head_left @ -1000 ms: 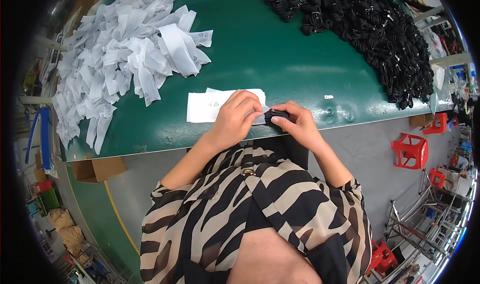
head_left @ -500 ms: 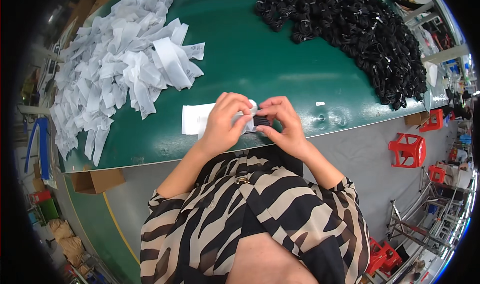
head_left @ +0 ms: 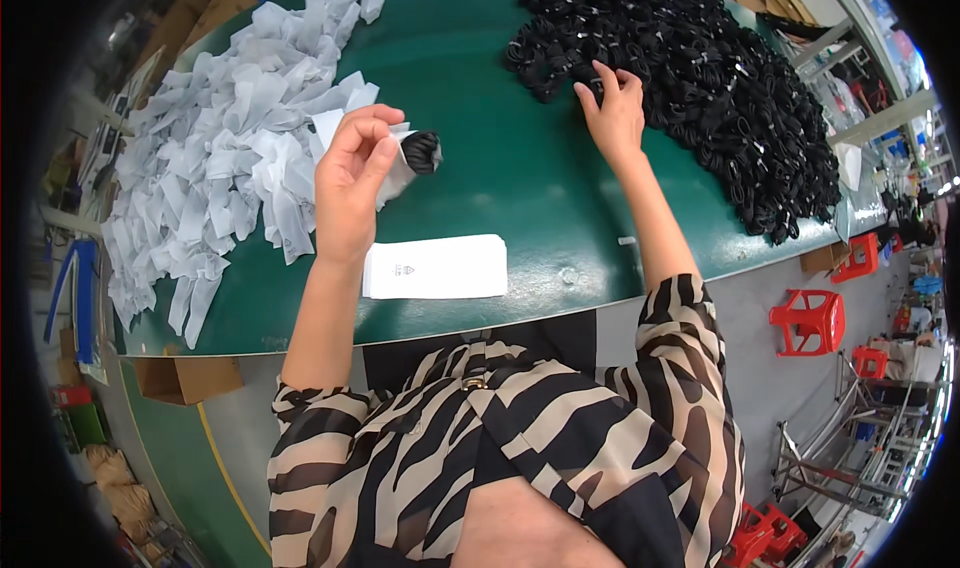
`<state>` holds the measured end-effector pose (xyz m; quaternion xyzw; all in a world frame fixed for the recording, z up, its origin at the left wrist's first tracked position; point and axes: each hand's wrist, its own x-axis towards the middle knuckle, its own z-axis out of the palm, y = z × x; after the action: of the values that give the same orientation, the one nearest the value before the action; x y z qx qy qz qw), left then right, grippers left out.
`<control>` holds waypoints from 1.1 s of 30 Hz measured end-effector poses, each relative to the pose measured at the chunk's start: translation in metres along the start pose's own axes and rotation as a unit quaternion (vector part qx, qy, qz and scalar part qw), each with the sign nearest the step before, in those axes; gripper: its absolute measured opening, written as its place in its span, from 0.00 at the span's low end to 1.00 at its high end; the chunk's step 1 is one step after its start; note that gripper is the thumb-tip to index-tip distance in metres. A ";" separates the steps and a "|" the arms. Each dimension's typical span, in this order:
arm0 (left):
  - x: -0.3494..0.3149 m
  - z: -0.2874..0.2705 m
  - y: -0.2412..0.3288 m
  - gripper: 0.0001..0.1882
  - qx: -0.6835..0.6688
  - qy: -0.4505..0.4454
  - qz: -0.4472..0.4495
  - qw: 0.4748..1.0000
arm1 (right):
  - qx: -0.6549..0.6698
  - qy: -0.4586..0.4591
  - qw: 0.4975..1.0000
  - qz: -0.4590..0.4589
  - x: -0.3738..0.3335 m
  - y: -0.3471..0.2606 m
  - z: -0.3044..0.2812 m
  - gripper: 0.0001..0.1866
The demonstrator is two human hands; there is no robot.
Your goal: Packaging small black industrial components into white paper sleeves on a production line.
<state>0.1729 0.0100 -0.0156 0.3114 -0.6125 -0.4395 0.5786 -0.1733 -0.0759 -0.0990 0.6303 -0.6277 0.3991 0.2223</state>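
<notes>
A black cable coil (head_left: 421, 153) pokes out of a thin white sleeve (head_left: 396, 180) above the table at the left. My left hand (head_left: 352, 180) is closed on that sleeve, thumb and fingers bent around it, beside a heap of filled white sleeves (head_left: 240, 138). At the near edge of a big pile of black cable coils (head_left: 690, 78), my right hand (head_left: 615, 118) reaches with fingers apart and nothing visible in it. A flat stack of white paper sleeves (head_left: 436, 267) with small print lies close to the table's front edge.
Everything rests on a green table (head_left: 470, 88) with a curved-looking front edge. A small white scrap (head_left: 627, 241) lies right of the stack. A cardboard box (head_left: 188, 379) sits below the table at left, and red stools (head_left: 808, 322) stand on the floor at right.
My hands have parted from over the paper stack. The left carried the sleeved cable coil up and left toward the white heap; the right moved up and right to the black pile.
</notes>
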 end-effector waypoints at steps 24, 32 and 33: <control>0.019 -0.009 -0.007 0.09 -0.147 -0.087 -0.167 0.971 | 0.165 -0.125 0.971 0.121 -0.105 -0.002 -0.053 0.18; 0.032 -0.008 -0.019 0.08 -0.158 -0.066 -0.132 0.976 | 0.151 -0.132 0.974 0.103 -0.107 -0.008 -0.056 0.17; 0.039 -0.019 -0.021 0.09 -0.181 -0.050 -0.123 0.974 | 0.163 -0.131 0.972 0.108 -0.107 -0.007 -0.056 0.17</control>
<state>0.1837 -0.0369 -0.0188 0.2522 -0.5079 -0.6259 0.5354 -0.1678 0.0343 -0.1488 0.6334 -0.6420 0.4318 -0.0124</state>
